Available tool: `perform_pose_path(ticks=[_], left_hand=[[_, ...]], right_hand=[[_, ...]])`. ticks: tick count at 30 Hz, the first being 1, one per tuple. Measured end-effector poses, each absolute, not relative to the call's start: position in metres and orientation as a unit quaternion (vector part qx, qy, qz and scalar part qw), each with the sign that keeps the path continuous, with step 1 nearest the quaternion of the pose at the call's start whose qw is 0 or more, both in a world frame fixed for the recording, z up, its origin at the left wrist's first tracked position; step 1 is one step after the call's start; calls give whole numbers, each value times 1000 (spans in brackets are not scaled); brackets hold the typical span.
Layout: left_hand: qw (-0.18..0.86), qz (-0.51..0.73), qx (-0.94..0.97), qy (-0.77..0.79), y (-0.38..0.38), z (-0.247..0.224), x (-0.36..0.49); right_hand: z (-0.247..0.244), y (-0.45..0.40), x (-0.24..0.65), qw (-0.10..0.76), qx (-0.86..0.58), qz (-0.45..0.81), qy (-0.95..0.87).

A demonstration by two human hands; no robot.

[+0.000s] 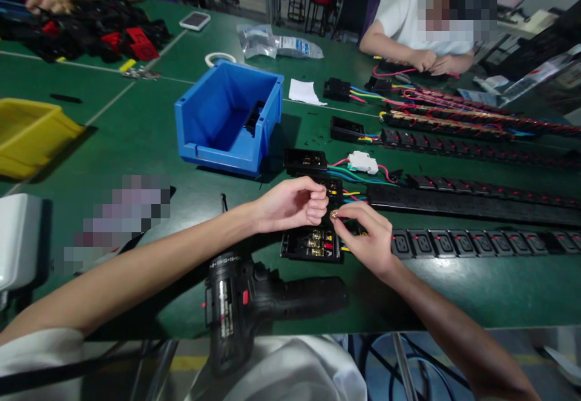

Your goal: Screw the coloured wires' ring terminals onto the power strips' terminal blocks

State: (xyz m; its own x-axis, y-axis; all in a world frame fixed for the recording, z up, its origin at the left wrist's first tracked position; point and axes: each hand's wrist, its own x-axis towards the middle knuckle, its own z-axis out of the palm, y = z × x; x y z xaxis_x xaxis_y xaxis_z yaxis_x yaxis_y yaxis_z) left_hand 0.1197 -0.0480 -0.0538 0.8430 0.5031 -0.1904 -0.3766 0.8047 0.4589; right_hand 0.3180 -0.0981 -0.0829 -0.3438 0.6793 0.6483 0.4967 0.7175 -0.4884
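Note:
My left hand (295,206) is curled into a loose fist above the black terminal boxes; whatever its fingers may hold is hidden. Close beside it, my right hand (365,234) pinches a small brass-coloured part (334,214) between thumb and fingertips. Below both hands lies an open black terminal box (311,245) with brass terminals inside, at the end of a black socket strip (445,243). Another terminal box (334,189) is partly covered by my left hand. A black cordless drill (227,310) rests at the table's front edge, its handle pointing right.
A blue bin (190,141) with black pieces stands behind my hands. More wired socket strips (449,147) stretch away right. At left are a yellow bin (31,141), a phone (122,219) and a white device (18,241). Co-workers' hands (431,62) work across the table.

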Motion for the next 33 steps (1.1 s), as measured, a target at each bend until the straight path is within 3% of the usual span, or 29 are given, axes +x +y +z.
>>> perform_pose_path(ticks=[33], left_hand=[[934,228,220,167,-50,-58,120]], right_hand=[[-84,-99,319,434,-373,92,-815]])
